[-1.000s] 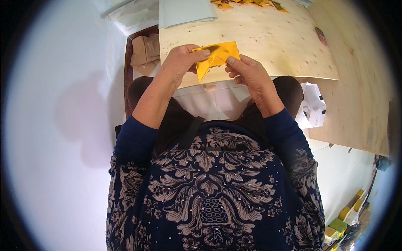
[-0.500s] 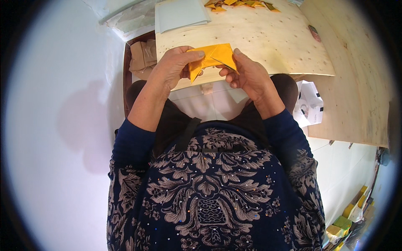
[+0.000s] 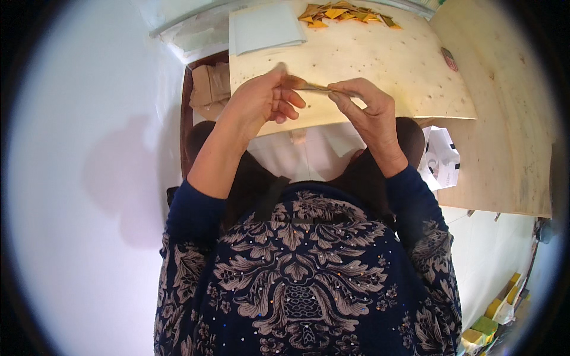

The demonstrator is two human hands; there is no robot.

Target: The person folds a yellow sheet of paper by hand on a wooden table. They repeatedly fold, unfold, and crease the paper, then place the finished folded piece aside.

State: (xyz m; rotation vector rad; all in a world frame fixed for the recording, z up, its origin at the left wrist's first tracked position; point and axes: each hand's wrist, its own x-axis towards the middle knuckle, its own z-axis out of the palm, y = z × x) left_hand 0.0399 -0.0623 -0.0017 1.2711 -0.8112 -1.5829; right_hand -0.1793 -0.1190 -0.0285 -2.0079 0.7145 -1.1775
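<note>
A folded piece of yellow paper [image 3: 316, 88] is held just above the near part of the wooden table, turned so that mostly its thin edge shows. My right hand [image 3: 373, 110] pinches its right end between thumb and fingers. At its left end is my left hand [image 3: 259, 104], the thumb raised and slightly blurred, the other fingers loosely curled and apart. One left finger appears to touch the paper. The paper's faces are mostly hidden from this angle.
A pile of folded yellow pieces [image 3: 347, 14] lies at the table's [image 3: 356, 65] far side. Pale grey sheets [image 3: 267, 28] are stacked far left. A small red object [image 3: 449, 59] lies on the right. Brown paper [image 3: 210, 89] sits left; a white bag [image 3: 440, 159] stands below right.
The yellow paper has turned from showing its broad face to nearly edge-on. My left thumb has lifted off it, and my right hand has turned, its fingers now pinching the right end.
</note>
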